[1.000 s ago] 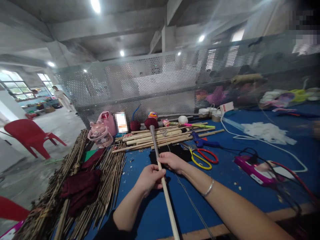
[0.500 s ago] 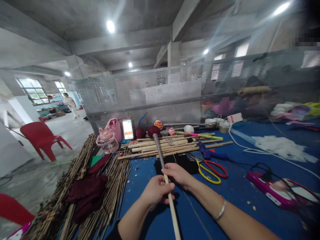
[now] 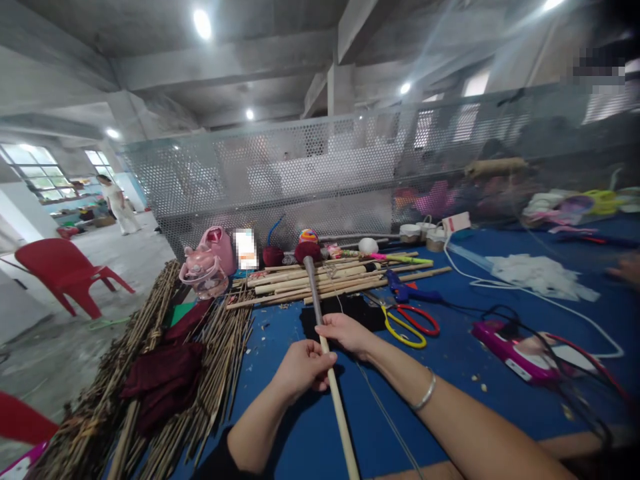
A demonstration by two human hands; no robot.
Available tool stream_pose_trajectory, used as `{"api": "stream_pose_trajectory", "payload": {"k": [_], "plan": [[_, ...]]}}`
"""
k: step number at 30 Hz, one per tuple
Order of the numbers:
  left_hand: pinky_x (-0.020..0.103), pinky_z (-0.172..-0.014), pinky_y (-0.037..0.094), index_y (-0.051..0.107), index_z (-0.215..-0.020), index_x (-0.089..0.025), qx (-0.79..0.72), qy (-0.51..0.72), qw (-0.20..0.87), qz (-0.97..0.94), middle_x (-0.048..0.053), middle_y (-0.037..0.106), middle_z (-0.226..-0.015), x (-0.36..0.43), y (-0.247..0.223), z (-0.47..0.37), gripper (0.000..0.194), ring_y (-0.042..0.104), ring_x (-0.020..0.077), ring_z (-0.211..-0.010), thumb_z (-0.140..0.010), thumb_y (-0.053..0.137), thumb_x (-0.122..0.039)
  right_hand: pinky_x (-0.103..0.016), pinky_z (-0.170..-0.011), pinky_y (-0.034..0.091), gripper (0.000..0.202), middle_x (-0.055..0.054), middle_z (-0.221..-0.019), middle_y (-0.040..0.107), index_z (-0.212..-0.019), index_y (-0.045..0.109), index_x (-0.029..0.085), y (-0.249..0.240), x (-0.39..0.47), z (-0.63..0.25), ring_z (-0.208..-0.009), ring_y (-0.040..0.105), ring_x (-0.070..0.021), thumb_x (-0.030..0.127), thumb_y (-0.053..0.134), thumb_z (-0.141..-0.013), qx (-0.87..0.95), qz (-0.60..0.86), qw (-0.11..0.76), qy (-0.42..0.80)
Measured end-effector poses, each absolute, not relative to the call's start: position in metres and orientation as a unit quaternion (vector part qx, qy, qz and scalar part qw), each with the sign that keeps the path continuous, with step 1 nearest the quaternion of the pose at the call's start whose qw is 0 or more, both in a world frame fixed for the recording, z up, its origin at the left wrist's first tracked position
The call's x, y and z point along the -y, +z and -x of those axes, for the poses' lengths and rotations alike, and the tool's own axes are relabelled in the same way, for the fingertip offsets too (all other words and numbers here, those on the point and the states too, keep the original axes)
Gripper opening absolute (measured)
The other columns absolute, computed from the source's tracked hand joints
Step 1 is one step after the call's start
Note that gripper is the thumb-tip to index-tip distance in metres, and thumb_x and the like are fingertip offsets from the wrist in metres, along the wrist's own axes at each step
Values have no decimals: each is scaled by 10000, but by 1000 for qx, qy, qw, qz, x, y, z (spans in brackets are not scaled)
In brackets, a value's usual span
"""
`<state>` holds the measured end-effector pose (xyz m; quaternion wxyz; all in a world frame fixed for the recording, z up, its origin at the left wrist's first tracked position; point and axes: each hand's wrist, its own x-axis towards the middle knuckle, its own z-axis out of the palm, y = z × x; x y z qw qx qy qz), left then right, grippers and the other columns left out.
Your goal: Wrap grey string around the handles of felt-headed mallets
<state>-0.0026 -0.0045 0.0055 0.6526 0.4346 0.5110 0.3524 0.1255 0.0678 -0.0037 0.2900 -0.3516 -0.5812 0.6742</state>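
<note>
Far left: red chair [image 3: 65, 267] on the floor [image 3: 115, 283], a person [image 3: 116, 205] standing beyond it. Next, twigs [image 3: 225, 363] piled along the left end of the blue counter [image 3: 250, 383], maroon cloth [image 3: 167, 370] lying on them. Pink pail [image 3: 210, 285] just beyond, pixelated white item [image 3: 245, 250] beside it to the right. Left hand [image 3: 305, 367] mid-counter, pinching the rod [image 3: 341, 420] on its pale part, thumb on top, fingers curled. Rod is tilted, near end low at the frame edge, far part grey, maroon ball [image 3: 307, 251] at its far tip. Multicolour ball [image 3: 309, 235] just behind that. Right hand [image 3: 345, 333] is just farther up the rod, thumb and fingers pinching it about where grey meets pale; bracelet [image 3: 425, 390] on that wrist. Loose sticks [image 3: 275, 288] lie across the counter past both hands. Black cloth [image 3: 357, 310] is beyond the right hand, scissors [image 3: 423, 327] to its right, handles red and yellow, blue glue gun [image 3: 400, 287] just past them. Far right: magenta power strip [image 3: 500, 350] near, white scraps [image 3: 545, 273] farther, then another person's hand [image 3: 625, 268] at the edge, blurred, can't tell its grip.
</note>
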Motion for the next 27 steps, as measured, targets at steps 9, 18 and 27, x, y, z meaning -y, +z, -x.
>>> {"api": "stream_pose_trajectory", "payload": {"k": [9,18,27], "plan": [[194,-520,454,561,-820,-114,-437,355,724,-398,69,640,-729,3,13,11,316,600,105,-571,-664,643,-377,-164,-329,30,279,100,-464,360,-729,447,156,1,-73,-138,-342,119,-5,370,623,-699,516,284,185,787],[184,-433,417,486,-775,-137,-506,357,651,-438,26,608,-606,5,4,2,404,578,111,-490,-587,687,-432,-179,-381,179,289,78,-449,379,-645,497,136,-9,-77,-131,-393,258,-33,406,592,-687,620,370,292,627],[178,-443,413,503,-798,-130,-486,382,667,-416,28,605,-614,5,11,2,388,568,97,-482,-610,674,-423,-190,-406,193,315,76,-462,359,-627,500,141,-8,-81,-129,-420,264,-42,440,585,-680,633,381,340,581]]}}
